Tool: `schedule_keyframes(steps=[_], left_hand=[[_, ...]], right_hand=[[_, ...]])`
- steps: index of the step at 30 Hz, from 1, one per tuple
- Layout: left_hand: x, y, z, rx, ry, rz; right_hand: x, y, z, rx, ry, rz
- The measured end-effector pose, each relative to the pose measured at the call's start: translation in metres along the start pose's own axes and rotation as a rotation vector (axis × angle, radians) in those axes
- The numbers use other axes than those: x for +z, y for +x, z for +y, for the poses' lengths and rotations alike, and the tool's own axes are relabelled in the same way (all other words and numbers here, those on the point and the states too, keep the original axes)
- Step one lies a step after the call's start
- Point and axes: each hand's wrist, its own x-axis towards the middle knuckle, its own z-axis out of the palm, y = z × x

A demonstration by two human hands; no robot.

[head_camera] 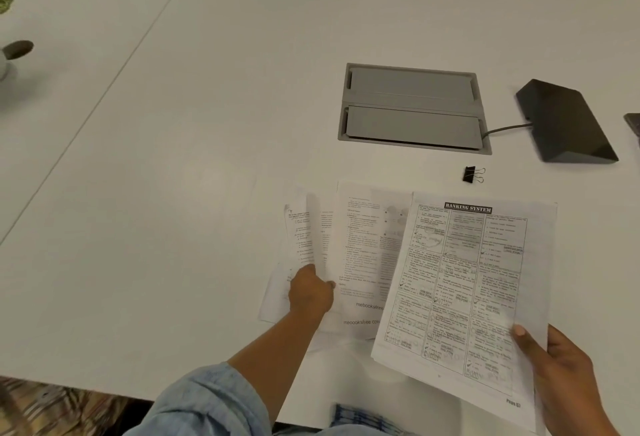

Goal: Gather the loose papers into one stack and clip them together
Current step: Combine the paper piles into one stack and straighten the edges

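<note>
The right hand point(561, 376) grips a printed sheet point(467, 283) by its lower right edge, thumb pressed on top and fingers curled beneath; the page is headed "BANKING SYSTEM" above a grid of boxed text too blurred to read, and a page mark at its bottom corner cannot be made out. The sheet lies tilted, its upper part overlapping the other loose papers point(353, 252) just left of it. Those papers fan across the white counter point(207, 158), and their footers read "mebooksfree" (the rest is covered by the banking sheet). The left hand point(310, 292), coming from a light blue sleeve point(207, 404), is closed on the left part of this fan, pinching a lifted, curling page between thumb and fingers. A black binder clip point(472, 174) with wire handles rests on the counter just beyond the banking sheet's top edge, apart from it. Farther beyond sits a grey cable hatch point(412, 108), and right of that a black wedge-shaped device point(568, 124) with a cord
</note>
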Motion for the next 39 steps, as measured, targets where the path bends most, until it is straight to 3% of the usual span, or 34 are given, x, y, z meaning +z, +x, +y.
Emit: schedule_keyframes(steps=[5,17,24,29,33,36,39], left_hand=[[-0.023,-0.002,-0.005,0.093,-0.123,-0.052],[-0.123,-0.040,-0.002,0.184,-0.378,0.053],[-0.118,-0.070,0.018,0.269,-0.369,-0.230],[-0.093,-0.087,0.030,0.259,-0.317,-0.294],[-0.085,-0.094,0.041,0.280,-0.243,-0.257],[-0.085,-0.094,0.048,0.343,-0.169,-0.113],[-0.086,-0.089,0.055,0.301,-0.297,-0.052]], right_hand=[[-0.002,0.003,-0.004,0.005,0.013,0.003],[-0.014,0.004,-0.014,0.011,0.036,0.031],[0.018,0.019,-0.008,0.013,-0.016,-0.050],[0.053,0.018,-0.022,-0.060,-0.017,-0.152],[0.066,0.015,-0.031,-0.076,0.057,-0.229],[0.071,0.012,-0.037,-0.056,0.129,-0.264],[0.072,0.012,-0.039,-0.055,0.133,-0.293]])
